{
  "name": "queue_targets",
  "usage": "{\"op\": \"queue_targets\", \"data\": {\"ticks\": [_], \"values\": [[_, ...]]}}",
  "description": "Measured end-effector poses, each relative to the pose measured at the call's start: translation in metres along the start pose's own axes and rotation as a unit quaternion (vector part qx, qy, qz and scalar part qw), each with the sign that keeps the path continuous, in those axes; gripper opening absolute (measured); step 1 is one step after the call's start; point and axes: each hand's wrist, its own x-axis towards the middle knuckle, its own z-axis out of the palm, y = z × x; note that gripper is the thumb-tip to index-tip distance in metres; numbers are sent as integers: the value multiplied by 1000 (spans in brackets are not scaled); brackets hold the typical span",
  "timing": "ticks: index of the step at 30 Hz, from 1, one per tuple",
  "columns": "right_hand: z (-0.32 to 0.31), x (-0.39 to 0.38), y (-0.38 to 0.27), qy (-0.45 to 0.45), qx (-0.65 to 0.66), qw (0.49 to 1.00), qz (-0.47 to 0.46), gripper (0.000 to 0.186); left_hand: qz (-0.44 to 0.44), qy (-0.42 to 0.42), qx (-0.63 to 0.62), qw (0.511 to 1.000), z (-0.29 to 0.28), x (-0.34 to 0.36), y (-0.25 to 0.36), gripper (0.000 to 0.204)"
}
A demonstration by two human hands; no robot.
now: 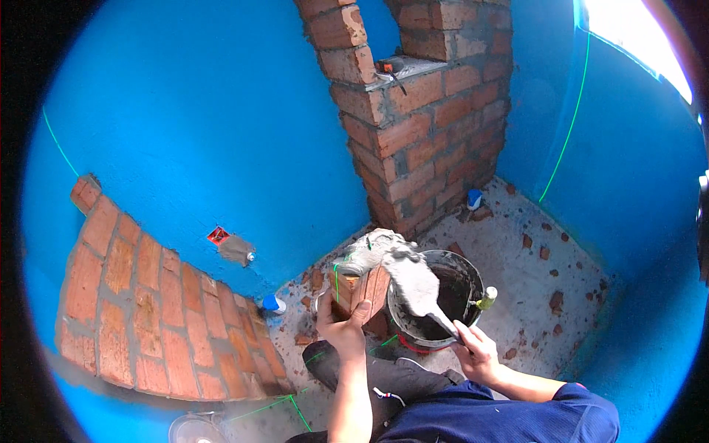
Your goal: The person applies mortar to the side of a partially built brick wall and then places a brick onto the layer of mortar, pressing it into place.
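My left hand [344, 334] is closed around a reddish brick [374, 289], held up in front of my knees. Grey mortar [369, 251] sits in a wet heap on the brick's far end. In my right hand [478, 356] is the handle of a trowel [413, 284], its blade coated with mortar and touching or nearly touching the brick. Below the trowel stands a dark bucket [459, 286] with grey mortar inside. A tool with a pale green handle [487, 298] leans on the bucket's right rim.
A brick pillar [436, 140] with a ledge stands ahead, a small orange-and-black tool [390, 66] on it. At left rises a low brick wall [159, 310]. Blue-and-white cups [274, 304] and brick scraps [556, 301] lie on the floor. A red wall box [218, 235] is recessed in the blue wall.
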Motion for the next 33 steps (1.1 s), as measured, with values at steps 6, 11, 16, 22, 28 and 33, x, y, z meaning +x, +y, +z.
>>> {"op": "queue_targets", "data": {"ticks": [6, 11, 16, 22, 28, 33], "values": [[26, 9, -1, -40, 36, 998, 19, 50, 7, 5, -49, 999, 1, -6, -11, 52], [6, -12, 20, -67, -5, 998, 18, 48, -61, 12, -73, 995, -12, -2, -10, 54], [-7, 2, 3, -127, 189, 967, 111, 24, -99, 45, -100, 989, -5, -2, 1, 49], [36, 35, -19, -234, 597, 745, 185, 43, -86, 5, -84, 993, 3, -10, 5, 43], [62, 10, 20, -271, 551, 762, 204, 49, -117, -7, -165, 979, 10, -13, 17, 49], [34, -13, 43, -229, 438, 829, 261, 47, -119, 10, -115, 986, -7, -4, 6, 42]]}}
